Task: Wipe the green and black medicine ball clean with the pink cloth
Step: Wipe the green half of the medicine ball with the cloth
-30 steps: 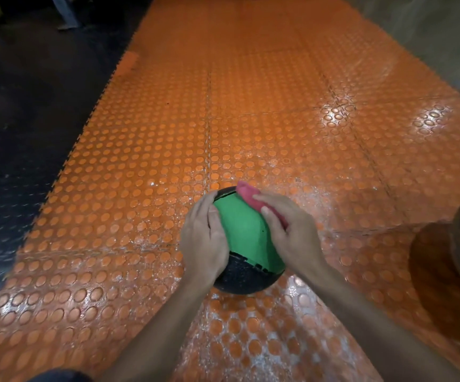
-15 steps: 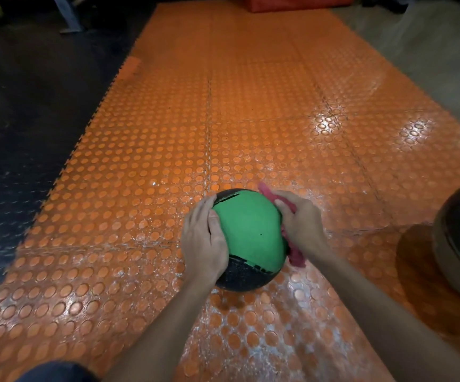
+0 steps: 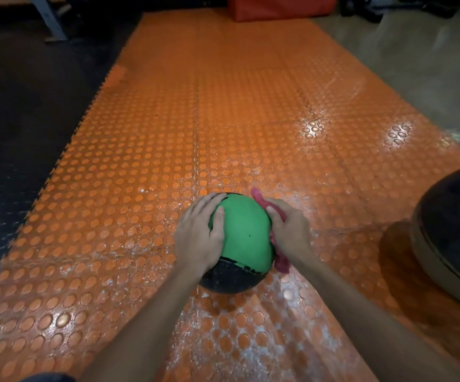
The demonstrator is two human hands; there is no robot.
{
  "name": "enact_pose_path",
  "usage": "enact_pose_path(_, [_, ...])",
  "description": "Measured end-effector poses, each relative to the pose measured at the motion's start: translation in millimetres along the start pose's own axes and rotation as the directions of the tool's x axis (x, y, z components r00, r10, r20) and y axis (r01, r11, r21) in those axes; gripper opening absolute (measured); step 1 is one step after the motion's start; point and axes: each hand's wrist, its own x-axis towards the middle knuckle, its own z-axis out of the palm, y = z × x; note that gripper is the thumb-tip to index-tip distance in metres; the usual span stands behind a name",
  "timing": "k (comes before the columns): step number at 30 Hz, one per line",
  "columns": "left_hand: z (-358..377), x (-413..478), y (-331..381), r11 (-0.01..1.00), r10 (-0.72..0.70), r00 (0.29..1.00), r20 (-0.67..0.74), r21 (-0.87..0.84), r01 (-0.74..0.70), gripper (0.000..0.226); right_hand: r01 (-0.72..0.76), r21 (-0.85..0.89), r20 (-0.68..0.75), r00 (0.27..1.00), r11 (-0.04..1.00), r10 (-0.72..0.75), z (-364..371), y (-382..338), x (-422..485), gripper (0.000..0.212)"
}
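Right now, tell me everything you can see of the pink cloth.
The cloth is pinkish-red, soft-looking fabric, crumpled rather than folded. The right hand covers most of it and presses it against the right side of the ball. One end pokes out beyond the fingers near the ball's top; a bunched end hangs below the palm beside the green-black seam. Whether that end touches the mat I cannot tell.

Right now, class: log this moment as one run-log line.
step: wiping | left hand: steadies medicine ball | right hand: grips pink cloth against its right side | medicine ball: on orange studded mat
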Motion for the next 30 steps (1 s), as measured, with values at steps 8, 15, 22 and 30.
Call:
enact_pose_path(8, [2, 10, 6, 0.957, -0.282, 0.952, -0.116, -0.106, 0.271, 0.037, -0.01, 0.022, -0.031, 0.999, 1.0, 0.01, 10, -18, -10, 0.029])
enact_pose_path(15, [10, 27, 9, 0.917, -0.399, 0.905, -0.15, -0.091, 0.389, 0.042, 0.373, -0.145, -0.029, 0.924, 0.917, -0.381, 26, -18, 4, 0.029])
enact_pose_path(22, [15, 30, 15, 0.925, -0.381, 0.913, -0.149, -0.048, 0.378, 0.042, -0.179, 0.052, 0.005, 0.984, 0.983, 0.179, 7, -10, 19, 0.029])
enact_pose_path(30, [6, 26, -3, 0.876, -0.475, 0.859, -0.189, -0.197, 0.441, 0.04, 0.191, -0.17, 0.19, 0.969, 0.967, -0.159, 22, -40, 41, 0.029])
